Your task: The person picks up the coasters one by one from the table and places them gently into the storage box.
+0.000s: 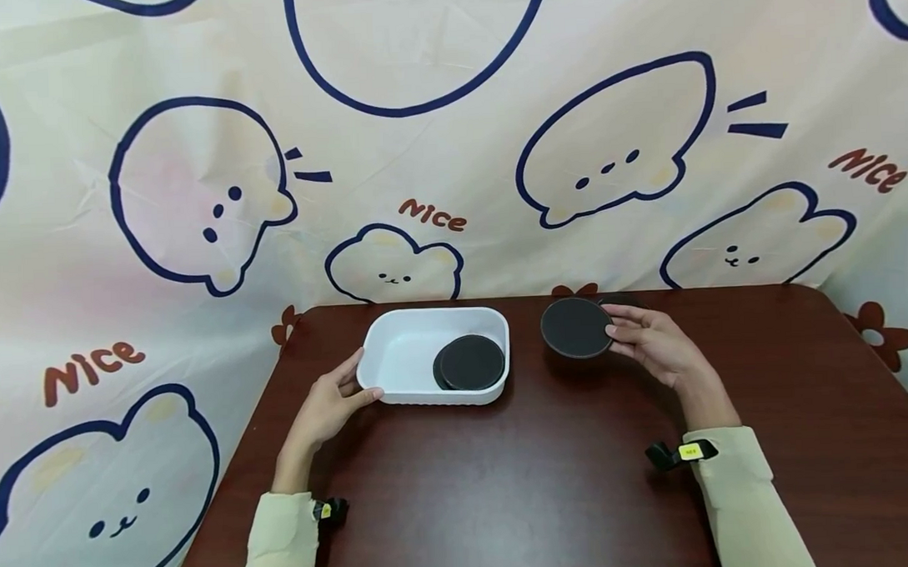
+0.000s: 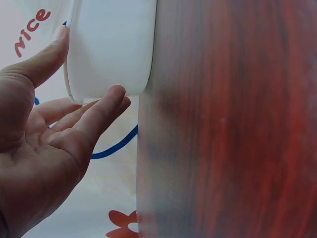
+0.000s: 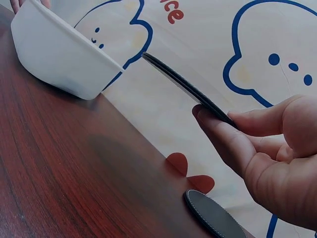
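Note:
A white plastic basin point(image 1: 405, 398) with rounded corners sits toward the back of the table. My left hand point(image 1: 334, 400) holds its left end, thumb at the near corner and fingers along the end wall. Inside, at the basin's right side, black round coasters point(image 1: 472, 362) lie overlapping. To the right of the basin, my right hand point(image 1: 659, 343) pinches another black round coaster point(image 1: 576, 328) by its edge, raised above the table; the right wrist view shows this held coaster point(image 3: 183, 87) tilted. Below that hand, one more stitched-edge coaster point(image 3: 215, 215) lies on the table.
The dark brown wooden table point(image 1: 506, 482) ends at its back edge against a pale cloth backdrop point(image 1: 449, 150) printed with cartoon outlines. A small black strap device sits at each sleeve cuff.

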Motion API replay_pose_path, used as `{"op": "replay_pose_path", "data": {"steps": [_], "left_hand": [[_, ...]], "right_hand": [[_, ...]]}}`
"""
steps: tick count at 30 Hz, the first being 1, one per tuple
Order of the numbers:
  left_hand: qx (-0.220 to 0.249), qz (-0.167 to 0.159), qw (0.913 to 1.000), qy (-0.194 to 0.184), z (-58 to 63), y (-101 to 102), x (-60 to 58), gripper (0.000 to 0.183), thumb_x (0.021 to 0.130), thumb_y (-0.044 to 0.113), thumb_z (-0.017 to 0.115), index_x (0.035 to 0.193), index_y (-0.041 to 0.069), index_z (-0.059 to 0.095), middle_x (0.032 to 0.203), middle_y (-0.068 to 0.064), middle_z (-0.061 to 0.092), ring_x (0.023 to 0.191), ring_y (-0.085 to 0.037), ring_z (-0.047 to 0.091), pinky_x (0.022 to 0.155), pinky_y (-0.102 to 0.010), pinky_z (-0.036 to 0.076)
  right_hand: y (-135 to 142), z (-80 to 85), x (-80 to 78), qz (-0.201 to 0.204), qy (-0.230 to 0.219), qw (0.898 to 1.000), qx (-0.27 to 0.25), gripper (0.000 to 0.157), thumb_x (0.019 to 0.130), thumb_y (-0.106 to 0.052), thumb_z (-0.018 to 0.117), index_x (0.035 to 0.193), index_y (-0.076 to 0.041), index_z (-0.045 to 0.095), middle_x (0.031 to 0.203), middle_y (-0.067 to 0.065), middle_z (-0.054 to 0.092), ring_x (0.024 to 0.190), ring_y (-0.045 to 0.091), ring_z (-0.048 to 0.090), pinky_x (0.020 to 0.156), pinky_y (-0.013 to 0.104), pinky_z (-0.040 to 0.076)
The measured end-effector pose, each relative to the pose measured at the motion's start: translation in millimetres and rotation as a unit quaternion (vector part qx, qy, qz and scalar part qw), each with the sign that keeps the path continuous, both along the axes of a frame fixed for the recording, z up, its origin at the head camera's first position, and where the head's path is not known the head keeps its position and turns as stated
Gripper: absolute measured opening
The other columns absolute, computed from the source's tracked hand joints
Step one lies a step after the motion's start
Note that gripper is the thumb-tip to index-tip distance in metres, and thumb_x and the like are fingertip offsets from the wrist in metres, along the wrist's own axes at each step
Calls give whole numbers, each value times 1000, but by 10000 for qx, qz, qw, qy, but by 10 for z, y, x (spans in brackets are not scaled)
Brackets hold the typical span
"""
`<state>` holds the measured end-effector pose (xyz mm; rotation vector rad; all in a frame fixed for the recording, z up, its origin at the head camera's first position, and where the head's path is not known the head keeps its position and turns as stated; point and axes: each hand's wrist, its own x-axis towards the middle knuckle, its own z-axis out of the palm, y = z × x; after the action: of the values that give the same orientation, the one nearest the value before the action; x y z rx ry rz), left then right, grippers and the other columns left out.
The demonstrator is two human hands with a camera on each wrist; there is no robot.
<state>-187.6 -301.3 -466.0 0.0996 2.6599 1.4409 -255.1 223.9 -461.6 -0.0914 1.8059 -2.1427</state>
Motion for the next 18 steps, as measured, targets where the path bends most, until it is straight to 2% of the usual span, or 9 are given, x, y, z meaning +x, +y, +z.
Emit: {"op": "replay_pose_path", "data": {"steps": [18], "left_hand": [[-32, 18, 10000, 62, -24, 3, 1, 89, 100, 21, 79, 171, 8, 26, 170, -25, 39, 145, -43, 55, 107, -50, 54]], "right_hand": [[-236, -31, -10, 102, 113, 9999, -41, 64, 109, -1, 58, 166, 6, 30, 121, -9, 72, 104, 3, 77, 90, 20, 62]]}}
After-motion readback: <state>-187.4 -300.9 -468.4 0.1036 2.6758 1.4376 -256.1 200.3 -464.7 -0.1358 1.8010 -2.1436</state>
